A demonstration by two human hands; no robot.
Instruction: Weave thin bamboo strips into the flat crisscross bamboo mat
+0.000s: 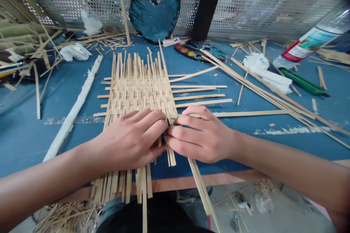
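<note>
Hands, two, bare: left hand (133,136) and right hand (198,134), nearly touching, fingers bent onto the weave; thumb grip hidden, pinch or mere press not to be told. Risks, as judged: weave spreading or skewing, should finger pressure slacken; long crosswise strip (246,113) dragging, its outer end meeting loose strips (246,81); near strip ends catching on the lap, since they overhang the bench (20,131). Item: woven bamboo-strip panel (136,91), flat, partly beneath the left hand, right edge at both sets of fingertips, main woven area beyond them.
</note>
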